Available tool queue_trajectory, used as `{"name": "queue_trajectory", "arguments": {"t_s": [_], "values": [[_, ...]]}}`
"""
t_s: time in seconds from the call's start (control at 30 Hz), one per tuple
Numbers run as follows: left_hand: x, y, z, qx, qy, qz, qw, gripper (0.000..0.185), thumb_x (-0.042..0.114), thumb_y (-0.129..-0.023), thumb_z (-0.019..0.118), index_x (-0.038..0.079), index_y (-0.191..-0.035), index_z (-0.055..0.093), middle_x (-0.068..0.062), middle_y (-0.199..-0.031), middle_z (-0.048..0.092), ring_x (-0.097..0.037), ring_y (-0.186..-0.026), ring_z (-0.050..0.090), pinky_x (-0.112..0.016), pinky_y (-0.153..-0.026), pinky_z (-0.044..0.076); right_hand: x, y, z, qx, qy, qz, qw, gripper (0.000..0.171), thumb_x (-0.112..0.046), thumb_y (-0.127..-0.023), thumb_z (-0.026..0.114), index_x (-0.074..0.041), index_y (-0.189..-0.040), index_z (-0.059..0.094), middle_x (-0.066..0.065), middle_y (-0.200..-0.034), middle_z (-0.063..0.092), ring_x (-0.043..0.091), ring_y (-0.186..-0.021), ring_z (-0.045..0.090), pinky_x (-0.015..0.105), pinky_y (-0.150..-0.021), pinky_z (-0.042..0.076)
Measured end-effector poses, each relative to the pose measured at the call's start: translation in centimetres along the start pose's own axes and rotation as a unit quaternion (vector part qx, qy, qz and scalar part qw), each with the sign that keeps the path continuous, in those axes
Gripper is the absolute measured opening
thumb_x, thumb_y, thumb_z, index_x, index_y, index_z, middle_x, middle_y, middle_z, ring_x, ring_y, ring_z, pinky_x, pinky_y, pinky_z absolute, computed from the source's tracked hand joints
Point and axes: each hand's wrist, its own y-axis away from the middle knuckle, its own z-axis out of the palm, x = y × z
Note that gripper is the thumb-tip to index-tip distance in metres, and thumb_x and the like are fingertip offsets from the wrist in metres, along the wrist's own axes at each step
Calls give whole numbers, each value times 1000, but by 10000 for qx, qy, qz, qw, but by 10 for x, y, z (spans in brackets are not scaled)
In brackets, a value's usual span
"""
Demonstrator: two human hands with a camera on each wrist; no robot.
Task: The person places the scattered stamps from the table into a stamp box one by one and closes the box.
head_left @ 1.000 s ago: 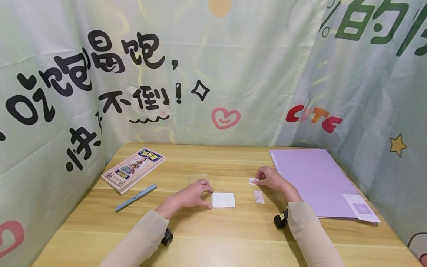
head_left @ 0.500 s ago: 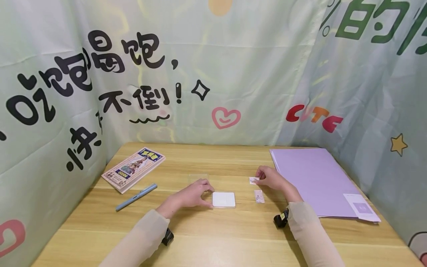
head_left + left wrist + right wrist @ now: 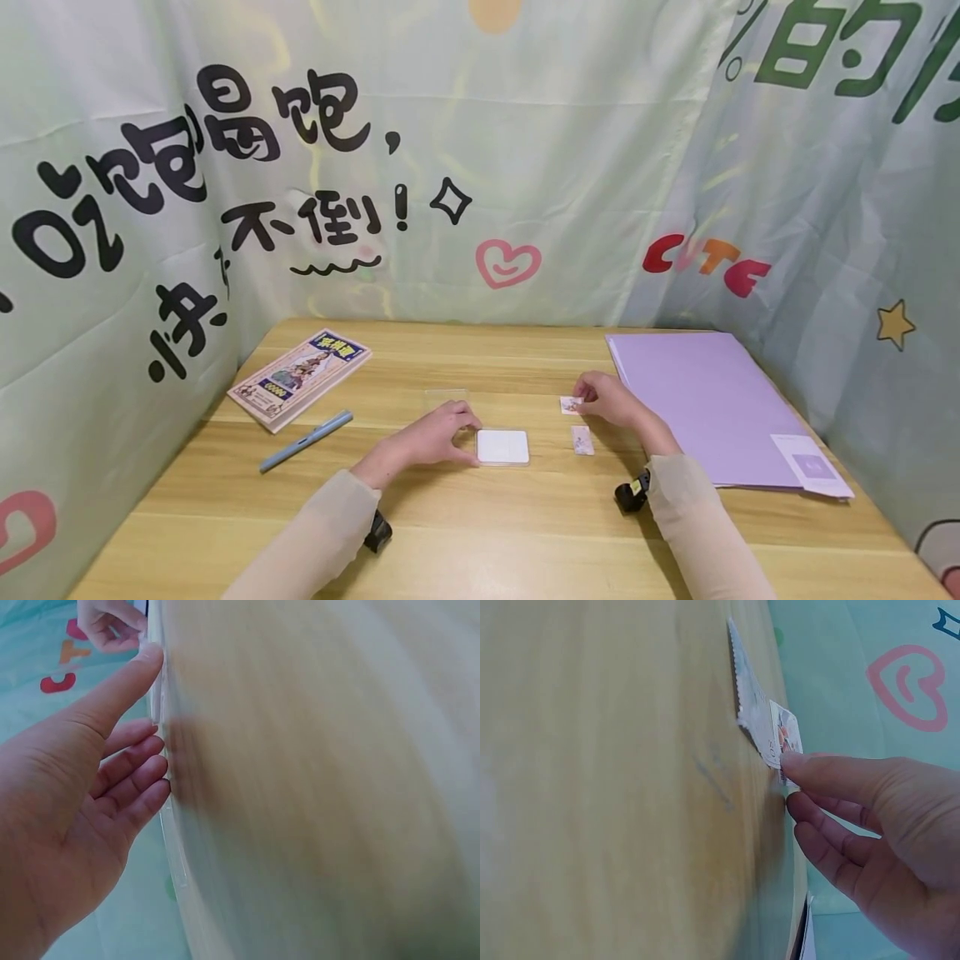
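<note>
Just left of the middle of the table, my left hand [image 3: 431, 437] holds a small clear plastic case with a white insert [image 3: 502, 447] by its left edge. Thumb and fingertips meet that edge in the left wrist view. Farther right, my right hand [image 3: 607, 398] pinches a small printed stamp [image 3: 570, 405] at its right end. Nearer me lies another stamp [image 3: 582, 440], whose toothed edge [image 3: 741, 690] shows slightly lifted in the right wrist view. Behind my left hand is a clear flat plastic piece [image 3: 446, 396], partly covered by the fingers.
A thick illustrated booklet [image 3: 300, 379] and a blue-grey pen [image 3: 306, 442] lie at the left. On the right rests a large purple folder [image 3: 690, 400] with a white label. Printed curtains [image 3: 420, 308] stand around the table's back and sides.
</note>
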Motion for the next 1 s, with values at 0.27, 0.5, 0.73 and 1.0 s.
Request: {"name": "queue_trajectory", "arguments": {"t_s": [0.27,0.5,0.73,1.0], "values": [[1,0,-2,-40,-46,3,10000,57,40,-80,79,5,-123,64,-3,-113,58,-15,-104,53,-33,-94,49,-1,1,-1,153,-96,81,9998,10,3,-84,70,1,-89,62,12,-85,65,15,-78,58,22,-68,48],[0,-1,-2,-30,-80,5,10000,57,40,-79,79,6,-122,64,-3,-115,59,-16,-108,55,-35,-96,49,0,2,-3,240,-25,-17,9997,8,3,-84,69,0,-89,64,11,-84,66,13,-77,58,22,-68,48],[-1,-2,-1,-40,-100,-21,9999,57,40,-79,80,7,-123,64,-2,-115,59,-16,-108,54,-34,-97,49,-5,3,-4,214,-27,-82,9997,6,2,-86,68,2,-90,63,10,-83,65,10,-75,56,21,-66,47],[-2,-2,0,-45,-68,-14,10000,56,40,-79,80,7,-122,65,-1,-114,59,-15,-107,53,-34,-96,49,-4,5,-3,171,-540,-51,9984,5,1,-88,67,1,-92,64,14,-86,66,11,-76,58,20,-65,49]]}}
